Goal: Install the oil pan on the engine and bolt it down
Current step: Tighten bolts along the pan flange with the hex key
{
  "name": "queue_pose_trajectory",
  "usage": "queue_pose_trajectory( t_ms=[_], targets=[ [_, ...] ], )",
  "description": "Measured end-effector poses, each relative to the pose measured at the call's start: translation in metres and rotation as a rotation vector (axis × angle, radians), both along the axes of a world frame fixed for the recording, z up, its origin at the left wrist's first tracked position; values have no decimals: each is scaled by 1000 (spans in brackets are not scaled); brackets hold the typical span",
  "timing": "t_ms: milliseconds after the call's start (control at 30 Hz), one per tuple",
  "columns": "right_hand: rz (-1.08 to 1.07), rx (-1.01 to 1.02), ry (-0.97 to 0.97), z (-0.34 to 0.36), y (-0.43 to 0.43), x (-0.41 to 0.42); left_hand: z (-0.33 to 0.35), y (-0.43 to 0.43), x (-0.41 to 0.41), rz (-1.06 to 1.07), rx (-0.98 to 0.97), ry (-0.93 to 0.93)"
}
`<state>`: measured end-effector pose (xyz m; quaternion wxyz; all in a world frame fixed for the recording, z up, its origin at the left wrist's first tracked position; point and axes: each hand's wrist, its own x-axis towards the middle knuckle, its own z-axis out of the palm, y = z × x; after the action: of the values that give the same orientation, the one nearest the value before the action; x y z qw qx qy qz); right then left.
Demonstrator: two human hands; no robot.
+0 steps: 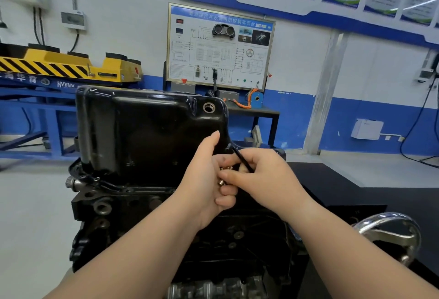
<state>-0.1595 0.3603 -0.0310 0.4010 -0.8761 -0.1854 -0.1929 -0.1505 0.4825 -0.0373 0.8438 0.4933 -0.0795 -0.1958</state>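
L hand [204, 180] cupped, fingers curled round a few small bolts [221, 182]. R hand [268, 177] pinches at that cluster w/ thumb + forefinger and also grips a thin black tool [241, 158] (hex key? can't confirm) slanting up toward the pan. Can't tell whether R has one bolt free.

Position: oil pan [147, 132] sits on top of the upturned engine block [147, 222], flange along the block's upper edge. Both hands are just in front of the pan's near right corner. Can't tell if any flange bolts are in.

Risks (judgement):
- Bolts loose in palm, so one could slip at handover and drop into block recesses or to the floor.
- Pan prob. unfastened, so a wrist knock could shift it off hole alignment.
- Bolt started tilted would cross-thread.

Materials:
- Pan: looks like pressed steel, gloss black, rounded corners, deep sump, strong glare. Open threaded drain hole [209, 107] w/ bare metal ring, near far right corner.
- Block: dark casting, rough, matte, w/ bosses + bores.
- Bolts: small, bright plated.
- Handwheel [392, 229] at lower right: polished chrome.
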Motion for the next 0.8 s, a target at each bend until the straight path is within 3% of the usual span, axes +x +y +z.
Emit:
queue_pose_trajectory(
  t_ms=[133, 267, 533, 633, 800],
  targets=[
    [-33, -113, -9, -3, 4, -5, -7, 0, -3, 78, 64, 93],
    [-20, -77, 68, -2, 3, -8, -14, -1, -5, 98, 61, 130],
    [-59, -161, 171, -1, 4, -14, -22, -3, -7, 130, 50, 120],
    [17, -22, 222, -4, 5, -18, -26, -1, -8, 141, 50, 101],
    [44, 461, 413, -8, -6, -13, -26, 7, -8, 238, 193, -46]
  ],
)
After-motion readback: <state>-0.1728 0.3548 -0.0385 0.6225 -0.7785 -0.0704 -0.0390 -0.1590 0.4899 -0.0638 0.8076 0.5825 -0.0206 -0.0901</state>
